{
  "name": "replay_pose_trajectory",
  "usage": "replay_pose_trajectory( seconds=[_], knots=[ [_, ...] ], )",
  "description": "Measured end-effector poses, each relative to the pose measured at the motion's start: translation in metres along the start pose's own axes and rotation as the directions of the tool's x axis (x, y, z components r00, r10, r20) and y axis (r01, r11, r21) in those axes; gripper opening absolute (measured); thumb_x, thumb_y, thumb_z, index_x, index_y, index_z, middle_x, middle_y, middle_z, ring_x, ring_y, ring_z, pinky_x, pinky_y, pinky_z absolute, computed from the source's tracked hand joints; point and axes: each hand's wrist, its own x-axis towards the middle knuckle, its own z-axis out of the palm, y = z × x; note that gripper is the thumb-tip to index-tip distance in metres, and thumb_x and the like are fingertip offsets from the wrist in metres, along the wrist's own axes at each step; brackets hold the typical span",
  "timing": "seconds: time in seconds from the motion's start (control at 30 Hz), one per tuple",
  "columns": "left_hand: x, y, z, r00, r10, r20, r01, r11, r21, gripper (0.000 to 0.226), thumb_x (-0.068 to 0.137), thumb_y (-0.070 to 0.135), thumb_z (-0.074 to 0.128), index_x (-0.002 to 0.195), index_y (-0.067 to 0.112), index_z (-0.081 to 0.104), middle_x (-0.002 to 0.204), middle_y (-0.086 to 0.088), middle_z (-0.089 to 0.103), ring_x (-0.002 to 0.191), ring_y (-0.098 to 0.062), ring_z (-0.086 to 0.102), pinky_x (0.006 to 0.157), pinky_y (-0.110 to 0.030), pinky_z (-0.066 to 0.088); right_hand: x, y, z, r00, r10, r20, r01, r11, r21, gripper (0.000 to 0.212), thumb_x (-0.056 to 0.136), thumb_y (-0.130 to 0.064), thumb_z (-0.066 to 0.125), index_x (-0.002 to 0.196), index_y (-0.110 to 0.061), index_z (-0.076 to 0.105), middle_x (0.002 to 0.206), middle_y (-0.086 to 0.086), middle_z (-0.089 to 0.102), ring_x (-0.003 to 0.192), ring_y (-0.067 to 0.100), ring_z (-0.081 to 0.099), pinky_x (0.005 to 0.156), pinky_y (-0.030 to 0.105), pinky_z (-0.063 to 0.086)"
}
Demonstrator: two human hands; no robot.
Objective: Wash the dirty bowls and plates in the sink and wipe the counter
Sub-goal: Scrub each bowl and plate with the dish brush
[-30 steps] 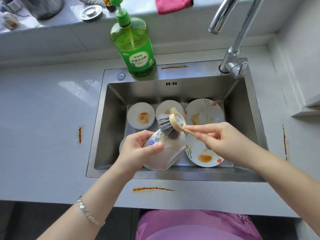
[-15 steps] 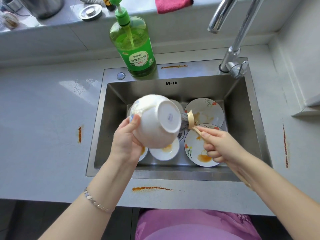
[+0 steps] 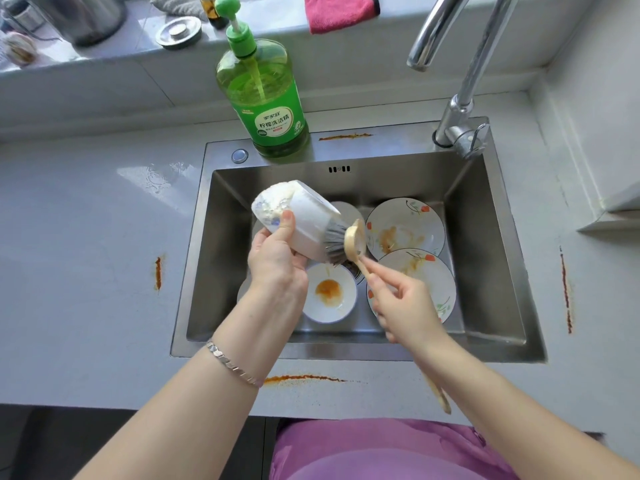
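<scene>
Holding a sudsy bowl (image 3: 304,220) on its side over the sink (image 3: 488,244), mid-frame: left hand (image 3: 277,261) wraps thumb and fingers round it. Right hand (image 3: 405,306) pinches the brush (image 3: 353,239) handle, bristles against the bowl's bottom end. Below them in the sink are a stained dish (image 3: 330,292) and, to the right, two dirty plates (image 3: 408,223). Soap bottle (image 3: 266,109) sits top centre, and there are orange smears (image 3: 301,378) on the counter (image 3: 86,271).

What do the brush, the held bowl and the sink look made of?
Dish brush: pale wooden head and handle, matte tan, with grey bristles, likely plastic. Bowl: glossy white, probably glazed ceramic, foam near its rim. Sink: brushed stainless steel, by its dull grey sheen.
</scene>
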Motion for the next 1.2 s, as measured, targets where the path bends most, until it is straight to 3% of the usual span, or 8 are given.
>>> replay_pose_trajectory(
  seconds=[0.07, 0.17, 0.47, 0.6, 0.73, 0.87, 1.03, 1.2],
  knots=[
    [-0.004, -0.002, -0.001, 0.999, 0.006, 0.035, -0.006, 1.0, 0.003, 0.017, 0.092, 0.011, 0.055, 0.108, 0.006, 0.053, 0.1, -0.012, 0.065, 0.083, -0.021, 0.064, 0.058, -0.034, 0.059, 0.007, 0.001, -0.003, 0.993, 0.114, -0.044, -0.111, 0.992, 0.063, 0.033, 0.099, -0.021, 0.041, 0.126, -0.034, 0.055, 0.044, -0.009, 0.03, 0.037, 0.006, 0.02, 0.035, 0.014, 0.019],
    [-0.01, -0.003, 0.0, 0.997, 0.052, 0.051, -0.052, 0.999, 0.009, 0.006, 0.091, 0.008, 0.056, 0.088, 0.012, 0.053, 0.088, -0.007, 0.066, 0.079, -0.017, 0.065, 0.061, -0.031, 0.059, -0.002, -0.003, 0.004, 1.0, 0.007, -0.007, -0.006, 0.998, 0.066, 0.034, 0.099, -0.019, 0.04, 0.126, -0.035, 0.053, 0.041, -0.015, 0.034, 0.037, 0.004, 0.021, 0.034, 0.015, 0.022],
    [-0.011, -0.003, 0.006, 0.998, 0.057, 0.023, -0.056, 0.998, -0.037, 0.011, 0.09, 0.004, 0.057, 0.085, 0.012, 0.051, 0.088, -0.007, 0.064, 0.075, -0.015, 0.064, 0.072, -0.028, 0.056, -0.014, -0.004, 0.016, 0.957, -0.288, 0.026, 0.286, 0.932, -0.222, 0.038, 0.097, -0.013, 0.043, 0.13, -0.029, 0.051, 0.055, -0.023, 0.051, 0.043, -0.006, 0.044, 0.047, 0.005, 0.032],
    [-0.012, -0.004, 0.006, 0.999, 0.036, 0.025, -0.035, 0.999, -0.035, 0.011, 0.09, 0.003, 0.057, 0.085, 0.011, 0.051, 0.09, -0.009, 0.064, 0.081, -0.018, 0.064, 0.08, -0.035, 0.055, -0.002, 0.004, 0.0, 0.971, -0.228, -0.067, 0.208, 0.953, -0.221, 0.037, 0.097, -0.012, 0.043, 0.131, -0.022, 0.052, 0.056, -0.028, 0.047, 0.046, -0.012, 0.045, 0.05, 0.003, 0.033],
    [-0.012, -0.006, 0.008, 0.999, 0.047, 0.015, -0.047, 0.999, 0.015, 0.011, 0.089, 0.005, 0.058, 0.084, 0.011, 0.051, 0.087, -0.008, 0.064, 0.076, -0.017, 0.063, 0.076, -0.036, 0.055, -0.018, 0.004, 0.008, 0.952, -0.305, 0.025, 0.3, 0.915, -0.271, 0.039, 0.096, -0.011, 0.045, 0.128, -0.034, 0.05, 0.05, -0.023, 0.05, 0.042, -0.003, 0.045, 0.047, 0.006, 0.031],
    [-0.012, -0.005, 0.008, 1.0, 0.021, 0.013, -0.021, 1.0, -0.023, 0.009, 0.089, 0.004, 0.058, 0.087, 0.01, 0.051, 0.094, -0.01, 0.064, 0.084, -0.019, 0.064, 0.083, -0.039, 0.055, -0.005, 0.014, -0.003, 0.978, -0.197, -0.066, 0.178, 0.959, -0.221, 0.037, 0.098, -0.013, 0.042, 0.132, -0.026, 0.05, 0.06, -0.027, 0.048, 0.041, -0.007, 0.043, 0.045, 0.006, 0.033],
    [-0.01, -0.001, 0.012, 0.999, 0.026, 0.031, -0.024, 0.999, -0.041, 0.006, 0.09, 0.004, 0.057, 0.091, 0.009, 0.052, 0.099, -0.011, 0.064, 0.084, -0.019, 0.065, 0.079, -0.034, 0.057, -0.018, 0.012, 0.003, 0.977, -0.211, -0.015, 0.206, 0.963, -0.173, 0.038, 0.097, -0.01, 0.042, 0.131, -0.027, 0.046, 0.037, -0.022, 0.04, 0.036, 0.002, 0.034, 0.041, 0.007, 0.028],
    [-0.007, 0.007, -0.001, 0.99, -0.067, 0.125, 0.065, 0.998, 0.021, 0.005, 0.092, 0.006, 0.052, 0.096, 0.008, 0.053, 0.091, -0.009, 0.067, 0.079, -0.017, 0.067, 0.076, -0.036, 0.058, 0.004, 0.023, -0.013, 0.996, 0.026, -0.08, -0.025, 1.0, 0.008, 0.034, 0.099, -0.018, 0.04, 0.129, -0.031, 0.052, 0.041, -0.012, 0.029, 0.039, 0.006, 0.02, 0.034, 0.016, 0.022]
  ],
)
